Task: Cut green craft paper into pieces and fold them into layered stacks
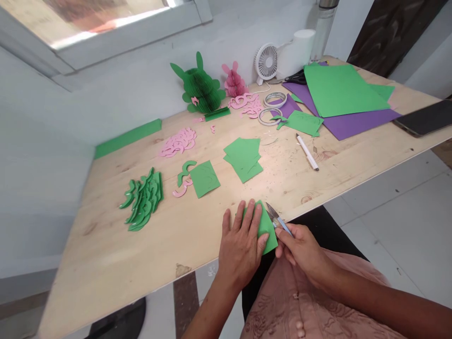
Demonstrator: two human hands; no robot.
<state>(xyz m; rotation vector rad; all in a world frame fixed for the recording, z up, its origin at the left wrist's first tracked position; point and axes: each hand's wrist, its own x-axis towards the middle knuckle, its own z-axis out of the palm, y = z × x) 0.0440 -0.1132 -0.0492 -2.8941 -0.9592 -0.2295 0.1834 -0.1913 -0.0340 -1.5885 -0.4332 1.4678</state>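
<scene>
My left hand (243,240) lies flat with its fingers stretched out, pressing a folded-looking piece of green paper (269,238) against the table's front edge. The paper's right corner sticks out beyond the tabletop. Beside that paper, my right hand (300,247) is closed around a pair of scissors (277,216) whose pointed tips face up and left. My fingers hide most of their handles. Just past my left hand lie several loose green paper squares (243,157). Another green square (205,179), with faint curved lines, rests next to a green curved cutout (184,172) and a pink curved cutout (181,189).
Piled green cutouts (144,200) and pink cutouts (178,142) lie left. Behind stand green (201,87) and pink (235,82) paper rabbits and a small fan (266,62). Tape rolls (274,100), a pen (307,151), green sheets (348,92) and a phone (425,118) lie right.
</scene>
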